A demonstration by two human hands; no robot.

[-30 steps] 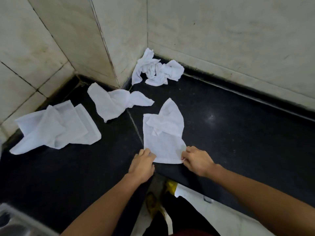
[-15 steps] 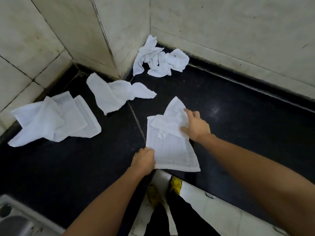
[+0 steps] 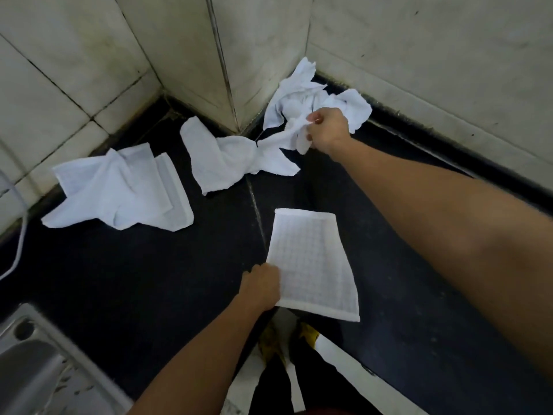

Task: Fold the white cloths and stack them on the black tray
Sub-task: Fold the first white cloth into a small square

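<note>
A flat white waffle-weave cloth [image 3: 314, 262] lies on the black counter [image 3: 134, 280] near its front edge. My left hand [image 3: 263, 284] grips that cloth's near left edge. My right hand [image 3: 327, 130] is stretched out toward the back corner and grips a bunched white cloth [image 3: 294, 136], held just above the surface. A crumpled cloth pile [image 3: 302, 91] sits in the wall corner right behind that hand. A twisted cloth [image 3: 227, 163] lies at the foot of the wall's outer corner. A loosely folded cloth [image 3: 119, 190] lies to the left.
Tiled walls [image 3: 269, 40] close in the counter at the back and left, with one corner jutting forward. A steel sink [image 3: 33, 372] is at the lower left. A white cable [image 3: 21, 238] hangs at the left edge. My feet and the floor show below the counter's front edge.
My right hand lifted the small crumpled cloth off the flat cloth and carried it back toward the corner. The flat cloth now lies bare, and my left hand stays on its edge.
</note>
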